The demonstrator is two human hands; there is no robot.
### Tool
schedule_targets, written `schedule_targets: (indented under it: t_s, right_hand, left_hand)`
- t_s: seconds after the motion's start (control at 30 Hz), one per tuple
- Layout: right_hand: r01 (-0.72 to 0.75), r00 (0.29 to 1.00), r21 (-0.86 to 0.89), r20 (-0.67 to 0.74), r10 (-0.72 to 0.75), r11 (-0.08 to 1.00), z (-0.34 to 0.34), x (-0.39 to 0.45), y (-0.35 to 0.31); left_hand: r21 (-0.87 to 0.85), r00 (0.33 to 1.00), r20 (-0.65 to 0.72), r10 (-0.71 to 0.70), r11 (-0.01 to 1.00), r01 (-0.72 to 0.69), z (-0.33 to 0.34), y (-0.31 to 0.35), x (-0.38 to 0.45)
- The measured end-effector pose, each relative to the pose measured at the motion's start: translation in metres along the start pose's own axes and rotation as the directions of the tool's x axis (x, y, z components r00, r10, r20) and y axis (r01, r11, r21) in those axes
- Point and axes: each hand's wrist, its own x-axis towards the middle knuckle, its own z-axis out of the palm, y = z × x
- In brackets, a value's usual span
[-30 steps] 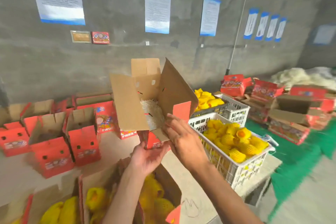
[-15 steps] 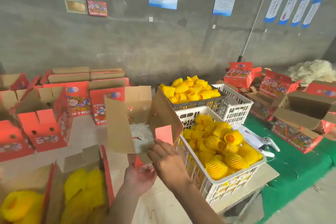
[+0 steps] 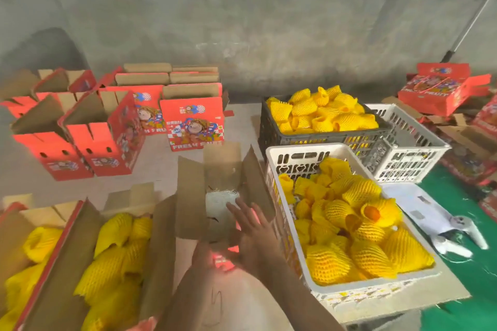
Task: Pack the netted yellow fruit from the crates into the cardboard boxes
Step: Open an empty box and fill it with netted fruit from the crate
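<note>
1. Two hands meet at an open cardboard box (image 3: pixel 215 183) of plain brown corrugated board with upright flaps and white shredded padding (image 3: pixel 219 204) inside; the right hand (image 3: pixel 252 236) lies against it, fingers straight and spread, while the left hand (image 3: pixel 207 252) is mostly hidden, its fingers impossible to tell.
2. Netted yellow fruit (image 3: pixel 349 223), in ribbed foam mesh, fills the white plastic crate (image 3: pixel 295 158) just right of the box.
3. A pale table (image 3: pixel 161 158) stands before a rough grey concrete wall (image 3: pixel 269 29).
4. Red printed boxes (image 3: pixel 192 121) stand behind.
</note>
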Motion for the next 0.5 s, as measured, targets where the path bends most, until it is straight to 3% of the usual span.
schedule_targets:
  t_s: [0.07,0.13,0.23,0.3,0.37,0.43,0.5]
  right_hand:
    - [-0.010,0.999,0.053,-0.036,0.012,0.999,-0.004,0.001,0.009]
    - [-0.040,0.997,-0.007,-0.059,0.040,0.999,-0.005,0.008,0.015]
    - [-0.072,0.994,-0.074,0.079,0.078,0.995,-0.017,0.019,0.023]
    - [-0.022,0.990,-0.058,0.136,0.030,0.998,-0.019,0.019,0.024]
    - [-0.004,0.984,-0.030,0.178,0.009,1.000,-0.018,0.013,0.023]
    - [0.022,0.983,0.011,0.182,-0.024,1.000,-0.014,0.003,0.023]
    - [0.058,0.982,0.009,0.177,-0.059,0.998,-0.008,-0.001,0.028]
  left_hand:
    - [-0.139,0.993,0.077,0.090,0.987,-0.078,-0.001,0.000,0.003]
    - [-0.210,0.983,0.058,0.177,0.964,-0.161,-0.003,0.000,-0.003]
    - [-0.291,0.951,-0.039,0.306,0.907,-0.304,0.003,0.002,-0.021]
    - [-0.235,0.918,-0.037,0.395,0.890,-0.392,0.007,-0.003,-0.028]
    - [-0.131,0.889,0.067,0.453,0.887,-0.442,0.009,-0.010,-0.028]
    - [0.005,0.867,0.159,0.472,0.878,-0.479,0.015,-0.012,-0.026]
    - [0.114,0.870,0.158,0.467,0.867,-0.485,0.020,-0.011,-0.016]
